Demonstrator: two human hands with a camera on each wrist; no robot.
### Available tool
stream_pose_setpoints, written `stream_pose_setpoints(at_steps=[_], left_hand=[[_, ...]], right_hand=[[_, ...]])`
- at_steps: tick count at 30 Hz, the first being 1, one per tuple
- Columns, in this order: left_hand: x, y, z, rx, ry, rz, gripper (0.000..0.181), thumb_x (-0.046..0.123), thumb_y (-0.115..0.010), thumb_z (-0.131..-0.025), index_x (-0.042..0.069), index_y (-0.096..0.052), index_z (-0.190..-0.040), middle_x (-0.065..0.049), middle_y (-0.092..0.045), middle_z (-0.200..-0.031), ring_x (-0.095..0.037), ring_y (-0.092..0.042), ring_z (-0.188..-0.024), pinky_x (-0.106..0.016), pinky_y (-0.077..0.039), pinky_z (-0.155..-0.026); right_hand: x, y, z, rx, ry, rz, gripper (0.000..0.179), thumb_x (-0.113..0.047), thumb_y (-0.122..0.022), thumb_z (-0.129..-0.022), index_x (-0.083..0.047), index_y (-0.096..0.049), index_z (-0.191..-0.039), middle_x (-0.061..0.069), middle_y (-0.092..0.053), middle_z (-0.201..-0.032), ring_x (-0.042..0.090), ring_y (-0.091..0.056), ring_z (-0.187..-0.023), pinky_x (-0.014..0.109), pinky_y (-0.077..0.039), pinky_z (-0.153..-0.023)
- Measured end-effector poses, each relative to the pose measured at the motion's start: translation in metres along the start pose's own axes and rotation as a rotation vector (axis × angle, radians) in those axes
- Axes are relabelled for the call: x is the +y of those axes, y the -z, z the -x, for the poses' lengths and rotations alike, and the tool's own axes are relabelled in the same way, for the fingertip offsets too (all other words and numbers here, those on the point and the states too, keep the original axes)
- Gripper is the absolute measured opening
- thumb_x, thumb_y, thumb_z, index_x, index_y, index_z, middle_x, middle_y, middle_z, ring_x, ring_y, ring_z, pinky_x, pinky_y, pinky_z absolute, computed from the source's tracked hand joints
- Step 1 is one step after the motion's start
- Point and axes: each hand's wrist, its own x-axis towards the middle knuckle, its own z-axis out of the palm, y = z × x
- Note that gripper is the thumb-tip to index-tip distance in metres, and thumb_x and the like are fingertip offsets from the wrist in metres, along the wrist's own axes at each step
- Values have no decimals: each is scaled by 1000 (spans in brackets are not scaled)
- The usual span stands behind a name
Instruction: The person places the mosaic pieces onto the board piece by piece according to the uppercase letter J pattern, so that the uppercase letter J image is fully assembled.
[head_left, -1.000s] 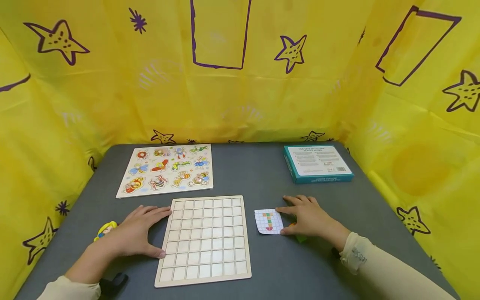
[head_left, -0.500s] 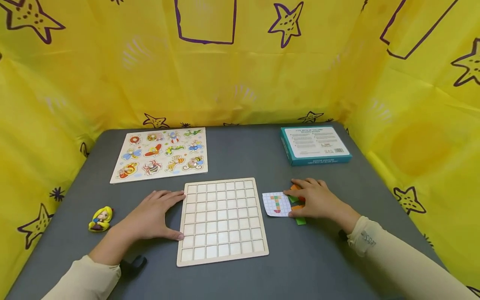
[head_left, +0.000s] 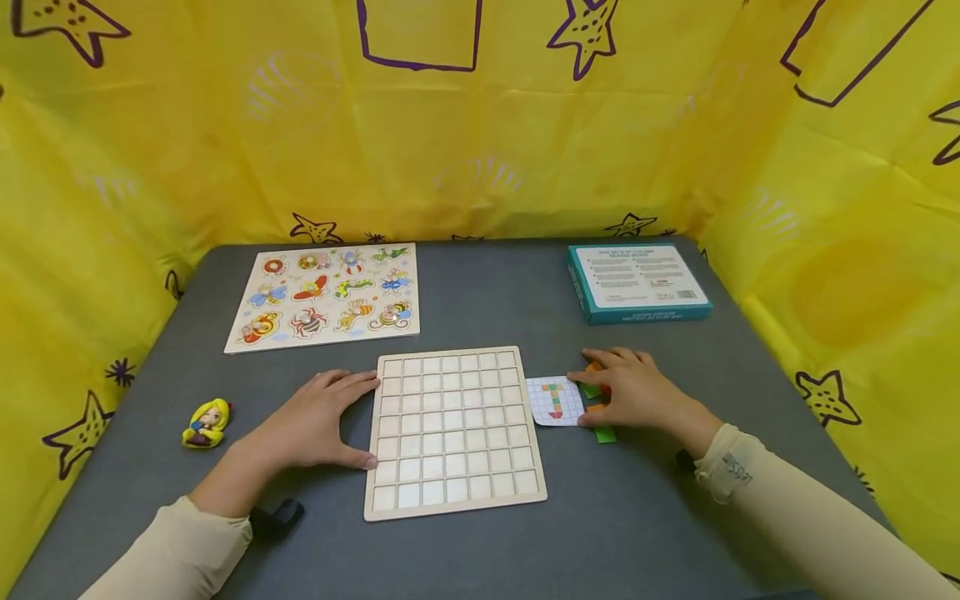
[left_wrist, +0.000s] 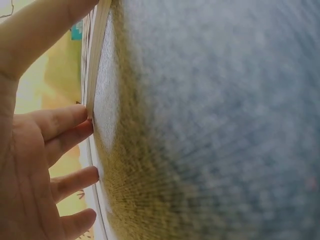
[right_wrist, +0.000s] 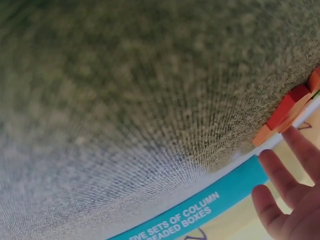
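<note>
In the head view my left hand (head_left: 311,425) rests along the left edge of a pale wooden grid board (head_left: 453,425), thumb and fingers spread and touching the rim. The left wrist view shows the board's edge (left_wrist: 97,45) against the fingertips. A small paper card (head_left: 553,402) printed with a coloured-square pattern lies right beside the board's right edge. My right hand (head_left: 637,390) lies palm down with its thumb and forefinger at the card's right side, fingers relaxed. It partly covers several green pieces (head_left: 605,435) and orange and red pieces (right_wrist: 290,106).
A wooden insect puzzle (head_left: 330,296) lies at the back left, and a teal and white box (head_left: 641,282) at the back right. Left of my left arm lies a small yellow-haired figurine (head_left: 206,423). Yellow printed cloth (head_left: 420,150) walls in the grey table (head_left: 487,550).
The board, with my left hand at its edge, has slid right until it is right beside the card. My right hand and the card have shifted right, and coloured pieces show more beneath the hand.
</note>
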Motion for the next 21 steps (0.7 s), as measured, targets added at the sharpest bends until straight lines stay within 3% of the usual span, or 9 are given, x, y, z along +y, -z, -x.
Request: stream_pose_setpoints(at_steps=[16, 21], left_hand=[[1, 3, -8, -26, -6, 13, 119, 80, -74, -58, 15, -40, -152, -4, -37, -153, -38, -27, -138, -63, -28, -104], [-3, 1, 2, -32, 4, 36, 119, 81, -73, -57, 15, -40, -151, -4, -35, -154, -38, -26, -138, -63, -32, -101]], right_hand=[[3, 5, 3, -3, -11, -14, 73, -59, -77, -75, -24, -60, -138, 17, -43, -147, 44, -35, -130, 65, -25, -98], [4, 4, 3, 24, 11, -62, 74, -59, -78, -74, -23, -61, -137, 17, -45, -146, 43, -36, -129, 65, -26, -97]])
